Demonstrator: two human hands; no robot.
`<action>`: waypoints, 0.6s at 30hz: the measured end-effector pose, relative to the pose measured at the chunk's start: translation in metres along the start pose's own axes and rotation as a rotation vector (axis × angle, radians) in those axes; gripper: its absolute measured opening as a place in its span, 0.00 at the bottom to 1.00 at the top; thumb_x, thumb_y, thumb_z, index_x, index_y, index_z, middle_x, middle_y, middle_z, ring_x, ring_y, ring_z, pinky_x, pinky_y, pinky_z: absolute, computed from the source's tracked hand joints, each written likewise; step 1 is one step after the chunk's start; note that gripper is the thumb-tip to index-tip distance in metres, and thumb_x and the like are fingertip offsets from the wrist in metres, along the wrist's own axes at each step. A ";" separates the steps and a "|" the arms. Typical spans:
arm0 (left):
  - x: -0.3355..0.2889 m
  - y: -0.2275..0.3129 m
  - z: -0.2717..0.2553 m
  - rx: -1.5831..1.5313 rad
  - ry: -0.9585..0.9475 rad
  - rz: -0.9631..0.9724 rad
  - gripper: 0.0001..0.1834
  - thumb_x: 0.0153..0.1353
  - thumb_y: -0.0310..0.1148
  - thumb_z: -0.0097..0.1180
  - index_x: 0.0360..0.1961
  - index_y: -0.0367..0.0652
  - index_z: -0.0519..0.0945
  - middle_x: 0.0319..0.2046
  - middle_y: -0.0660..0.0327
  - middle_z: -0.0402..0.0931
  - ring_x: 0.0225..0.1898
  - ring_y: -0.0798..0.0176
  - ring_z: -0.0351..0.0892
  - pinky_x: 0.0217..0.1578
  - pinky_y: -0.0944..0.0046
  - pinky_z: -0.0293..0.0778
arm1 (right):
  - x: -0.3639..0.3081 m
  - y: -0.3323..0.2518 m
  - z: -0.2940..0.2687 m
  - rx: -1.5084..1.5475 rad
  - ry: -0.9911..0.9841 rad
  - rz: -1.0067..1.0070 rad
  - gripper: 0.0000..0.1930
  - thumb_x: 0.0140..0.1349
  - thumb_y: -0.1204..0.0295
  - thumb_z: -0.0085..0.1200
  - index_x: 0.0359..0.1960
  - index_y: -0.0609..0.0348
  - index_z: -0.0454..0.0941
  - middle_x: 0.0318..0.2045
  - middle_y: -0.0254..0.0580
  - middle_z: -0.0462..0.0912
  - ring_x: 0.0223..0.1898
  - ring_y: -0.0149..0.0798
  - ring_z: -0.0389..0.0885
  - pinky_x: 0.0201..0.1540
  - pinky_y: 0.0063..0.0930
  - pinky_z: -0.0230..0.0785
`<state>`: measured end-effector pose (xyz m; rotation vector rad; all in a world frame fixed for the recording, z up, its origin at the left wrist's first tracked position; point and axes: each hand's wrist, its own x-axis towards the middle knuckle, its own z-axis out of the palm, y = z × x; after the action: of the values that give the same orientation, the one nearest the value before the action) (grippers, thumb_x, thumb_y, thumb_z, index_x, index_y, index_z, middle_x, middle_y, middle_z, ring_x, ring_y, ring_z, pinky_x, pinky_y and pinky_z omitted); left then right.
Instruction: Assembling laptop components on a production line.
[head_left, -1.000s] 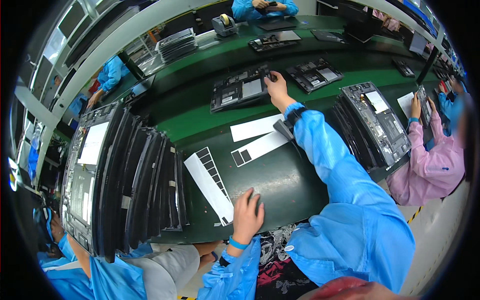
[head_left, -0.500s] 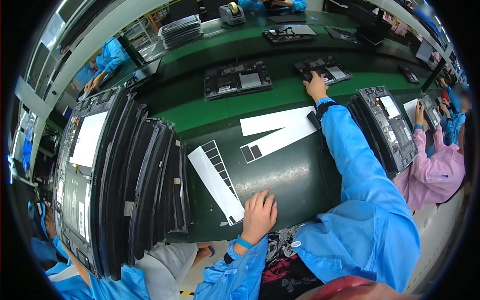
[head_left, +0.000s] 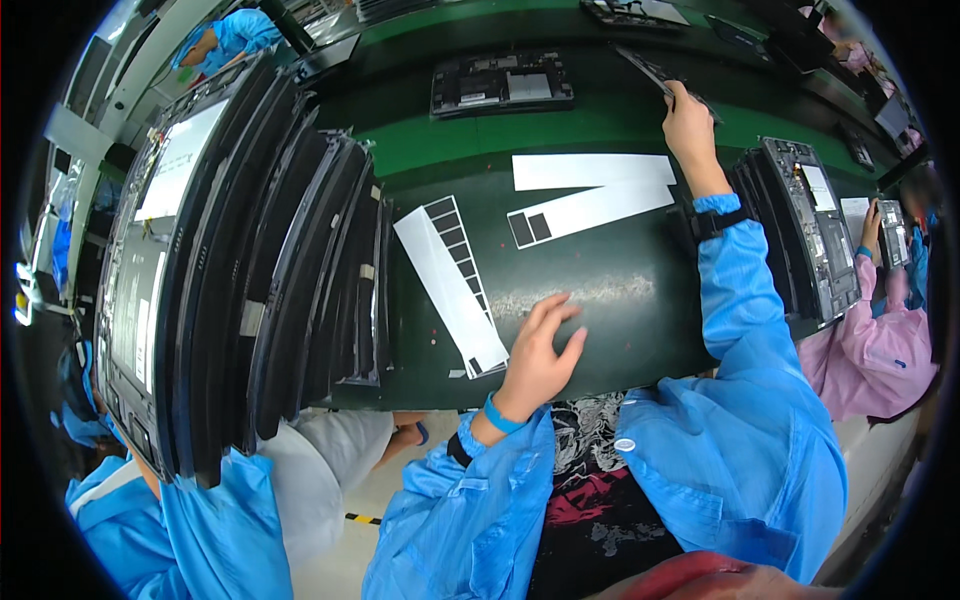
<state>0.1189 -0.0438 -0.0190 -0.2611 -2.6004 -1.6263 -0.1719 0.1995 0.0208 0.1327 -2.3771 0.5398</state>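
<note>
A right hand (head_left: 692, 125), its grip closed on one edge, holds a dark flat device (head_left: 645, 68) tilted up at the far side of a green table (head_left: 630, 345). The left hand (head_left: 540, 358), its grip loosely parted and bare, is at the near side, just beside a white strip with black squares (head_left: 440, 285). Two other strips (head_left: 590, 172) converge mid-table. A second device (head_left: 502, 82), inner parts exposed, lies flat to the left of the first, between a left stack (head_left: 270, 270) and a right stack (head_left: 818, 230).
</note>
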 end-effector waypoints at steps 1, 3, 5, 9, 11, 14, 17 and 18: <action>0.008 0.003 0.004 -0.002 0.002 -0.013 0.16 0.59 0.30 0.58 0.49 0.39 0.76 0.55 0.51 0.71 0.59 0.47 0.69 0.58 0.54 0.66 | -0.009 -0.010 -0.007 0.003 -0.013 -0.002 0.13 0.59 0.79 0.48 0.46 0.57 0.74 0.34 0.55 0.82 0.37 0.59 0.80 0.40 0.50 0.72; 0.031 0.010 0.019 -0.612 -0.014 -0.188 0.25 0.62 0.32 0.57 0.59 0.37 0.68 0.60 0.51 0.66 0.62 0.51 0.67 0.60 0.54 0.64 | -0.028 -0.026 -0.021 0.064 -0.002 -0.119 0.14 0.57 0.82 0.48 0.45 0.58 0.74 0.32 0.54 0.82 0.37 0.58 0.81 0.39 0.48 0.73; 0.068 0.018 0.031 -0.896 0.006 -0.279 0.33 0.65 0.36 0.55 0.66 0.37 0.57 0.64 0.50 0.61 0.65 0.51 0.62 0.62 0.54 0.62 | -0.051 -0.043 -0.036 0.074 -0.035 -0.155 0.15 0.55 0.84 0.47 0.45 0.58 0.73 0.33 0.55 0.81 0.37 0.58 0.80 0.39 0.48 0.74; 0.142 0.016 0.057 -1.250 0.179 -0.518 0.33 0.67 0.42 0.53 0.67 0.42 0.55 0.64 0.53 0.60 0.64 0.48 0.61 0.61 0.51 0.62 | -0.095 -0.069 -0.053 0.158 -0.092 -0.319 0.22 0.49 0.88 0.47 0.48 0.59 0.73 0.37 0.56 0.79 0.42 0.61 0.78 0.46 0.47 0.75; 0.162 0.013 0.060 -1.332 0.171 -0.395 0.29 0.67 0.43 0.53 0.64 0.46 0.59 0.59 0.57 0.66 0.59 0.52 0.68 0.56 0.49 0.66 | -0.118 -0.083 -0.069 0.172 -0.122 -0.402 0.23 0.48 0.88 0.48 0.49 0.59 0.73 0.41 0.55 0.79 0.48 0.59 0.77 0.52 0.44 0.73; 0.170 0.000 0.067 -1.379 0.246 -0.200 0.15 0.69 0.32 0.46 0.55 0.44 0.68 0.48 0.58 0.75 0.46 0.59 0.77 0.45 0.53 0.75 | -0.148 -0.078 -0.067 0.193 -0.229 -0.367 0.24 0.51 0.85 0.53 0.52 0.58 0.74 0.47 0.53 0.79 0.57 0.57 0.73 0.57 0.43 0.70; 0.152 0.010 0.058 -1.332 0.339 -0.231 0.14 0.68 0.28 0.44 0.54 0.38 0.69 0.47 0.54 0.75 0.46 0.58 0.78 0.44 0.57 0.79 | -0.147 -0.081 -0.094 0.407 -0.347 -0.309 0.18 0.56 0.73 0.60 0.50 0.56 0.77 0.51 0.51 0.78 0.60 0.56 0.70 0.60 0.43 0.66; 0.145 0.010 0.053 -1.253 0.380 -0.174 0.15 0.68 0.28 0.45 0.55 0.37 0.69 0.48 0.55 0.74 0.47 0.58 0.78 0.45 0.58 0.78 | -0.144 -0.081 -0.108 0.433 -0.308 -0.274 0.19 0.57 0.70 0.61 0.51 0.55 0.77 0.51 0.50 0.78 0.61 0.55 0.70 0.60 0.42 0.65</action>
<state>-0.0200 0.0245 -0.0125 0.2272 -1.0772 -2.7665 0.0218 0.1637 0.0288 0.7716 -2.4377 0.9465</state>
